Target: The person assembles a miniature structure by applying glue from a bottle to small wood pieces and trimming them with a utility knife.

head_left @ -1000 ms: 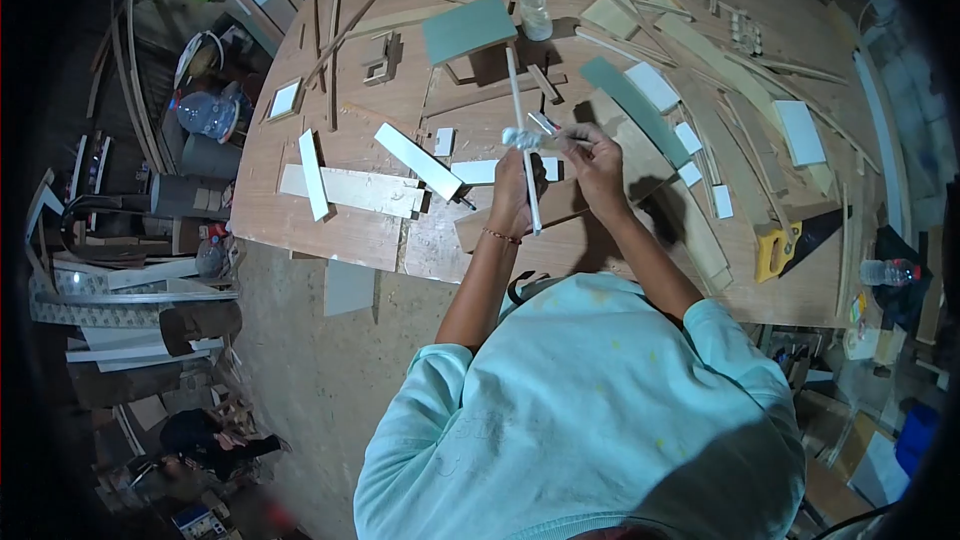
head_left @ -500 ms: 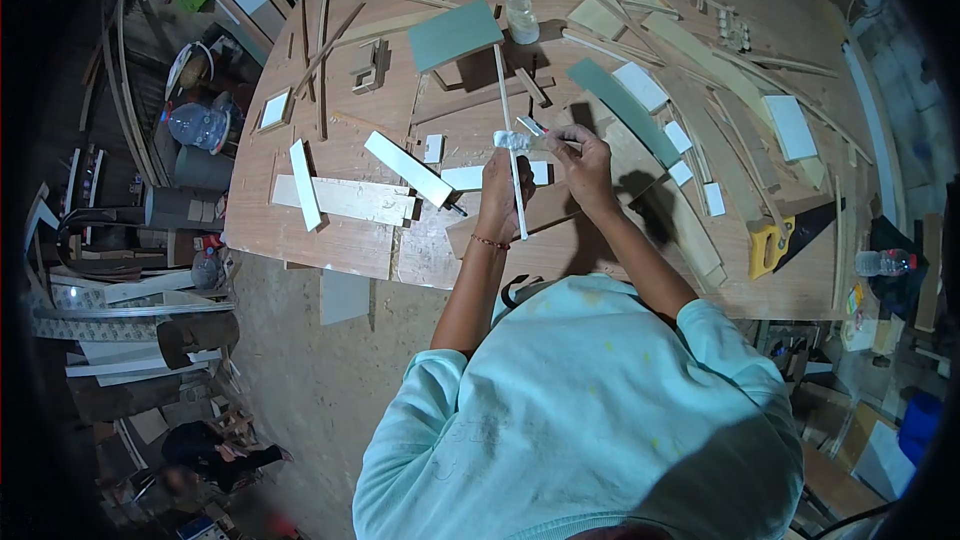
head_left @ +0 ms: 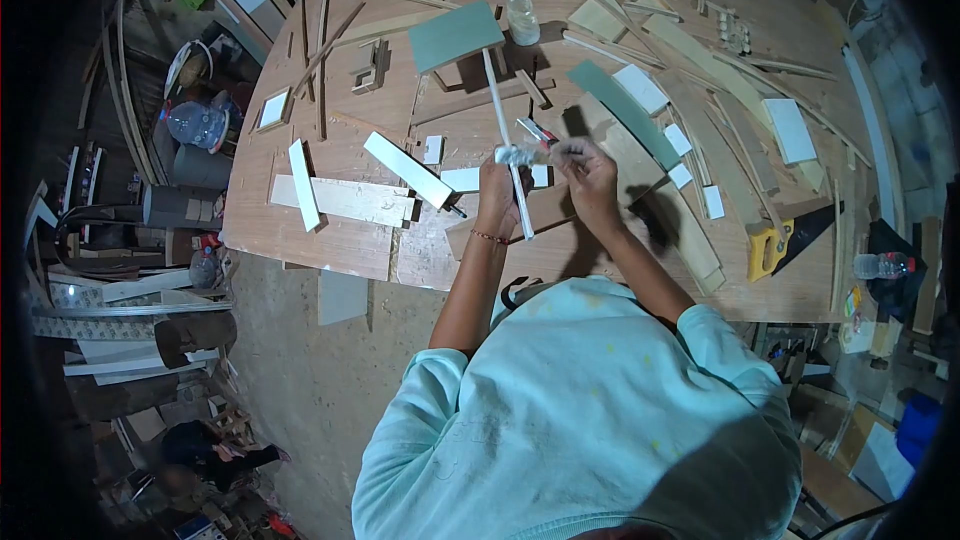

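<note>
My left hand [head_left: 497, 192] is closed around a long thin white strip [head_left: 502, 112], which stands out at a slant above and below the fist. A crumpled white wad [head_left: 516, 155] sits at the strip, right by my left fingertips. Facing it, my right hand [head_left: 592, 178] has its fingers drawn together in a pinch; what they hold, if anything, I cannot tell. A small red and silver tool [head_left: 540, 132] shows just beyond my right fingertips. The strip's far end reaches toward a green board [head_left: 455, 35].
White boards [head_left: 408, 168] lie left of my hands. A clear jar [head_left: 521, 20] stands at the back. On the right are wood strips, a curved green piece [head_left: 625, 110] and a yellow-handled saw [head_left: 770, 248]. Another person [head_left: 205, 455] is low at the far left.
My right hand has lowered slightly, uncovering more of the red and silver tool. The white strip has tilted, its far end shifting left, and the white wad sits a little lower.
</note>
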Motion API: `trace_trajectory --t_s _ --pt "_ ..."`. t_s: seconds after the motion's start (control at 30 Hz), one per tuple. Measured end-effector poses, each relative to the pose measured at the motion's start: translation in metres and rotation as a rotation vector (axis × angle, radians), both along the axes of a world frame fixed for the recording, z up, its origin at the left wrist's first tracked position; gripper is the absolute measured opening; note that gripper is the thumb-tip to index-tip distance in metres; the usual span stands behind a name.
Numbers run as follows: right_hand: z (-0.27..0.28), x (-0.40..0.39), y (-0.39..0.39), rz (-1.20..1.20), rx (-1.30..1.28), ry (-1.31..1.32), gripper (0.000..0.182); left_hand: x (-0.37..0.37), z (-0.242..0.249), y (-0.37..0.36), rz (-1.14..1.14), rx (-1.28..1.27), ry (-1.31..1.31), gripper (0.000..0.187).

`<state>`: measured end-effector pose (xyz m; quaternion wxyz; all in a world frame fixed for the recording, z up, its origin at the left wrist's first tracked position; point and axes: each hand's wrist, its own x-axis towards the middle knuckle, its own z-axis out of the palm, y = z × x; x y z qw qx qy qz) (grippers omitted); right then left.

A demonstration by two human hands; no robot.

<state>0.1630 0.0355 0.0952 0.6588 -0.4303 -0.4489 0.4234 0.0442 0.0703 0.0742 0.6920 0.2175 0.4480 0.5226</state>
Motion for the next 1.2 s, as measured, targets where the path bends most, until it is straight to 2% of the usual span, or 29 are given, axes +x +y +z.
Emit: trace_trajectory --t_s 0.03,0.13,0.2,0.3,0.4,0.43,0.47,0.53,0.8,0.87,0.97,1.2 --pt "0.001 -0.001 -0.004 0.055 -0.017 -0.01 0.01 -0.004 -0.001 0.002 -0.024 0.022 -0.113 0.021" --pt "-0.004 -0.004 -0.007 0.095 -0.016 -0.082 0.007 0.0 0.001 0.002 0.027 0.015 -0.146 0.025" --pt "-0.007 -0.004 -0.006 0.076 -0.09 -0.222 0.012 0.001 0.001 0.001 0.017 0.024 -0.143 0.026" --pt "-0.006 -0.003 0.003 0.035 -0.062 -0.173 0.012 0.005 0.004 0.001 0.025 -0.06 0.019 0.027" --pt "-0.012 -0.002 0.016 -0.02 0.036 -0.122 0.012 0.006 0.004 -0.003 -0.021 0.024 -0.041 0.027" --pt "-0.017 0.0 0.021 -0.069 -0.003 -0.266 0.012 0.007 0.005 -0.005 -0.042 0.074 0.007 0.026" --pt "-0.022 -0.001 0.027 -0.066 0.058 -0.196 0.011 0.002 0.0 -0.006 -0.07 0.044 -0.077 0.025" --pt "-0.012 -0.001 0.029 -0.076 -0.055 -0.152 0.01 0.004 0.002 -0.005 -0.064 0.107 0.002 0.025" --pt "-0.011 0.0 0.023 -0.036 -0.043 -0.171 0.009 0.004 0.011 0.001 0.075 0.046 -0.076 0.018" --pt "-0.009 0.0 0.021 -0.011 -0.054 -0.183 0.009 0.0 0.01 0.001 -0.012 0.062 0.001 0.017" --pt "-0.008 0.0 0.016 -0.023 -0.017 -0.093 0.011 0.0 0.007 0.002 -0.006 0.043 0.032 0.016" --pt "-0.005 0.001 0.012 -0.048 -0.044 -0.205 0.011 0.002 0.002 -0.002 -0.007 0.046 0.118 0.023"
